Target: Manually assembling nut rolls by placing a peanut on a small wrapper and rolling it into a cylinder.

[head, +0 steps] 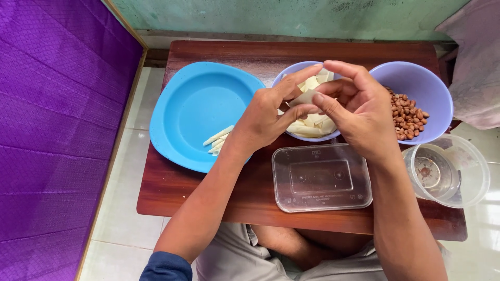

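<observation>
Both hands, left hand [265, 117] and right hand [354, 112], pinch one pale wrapper square [306, 97] together above the lavender bowl [307, 136]; peanuts [408, 118] lie just right.

Soft even daylight, sharp focus, faint glare on the clear tub [448, 169].

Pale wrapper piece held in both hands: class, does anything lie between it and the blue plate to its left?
Nothing visible does. Both hands, left hand and right hand, hold the wrapper piece above the middle bowl; the blue plate sits directly beside it.
</observation>
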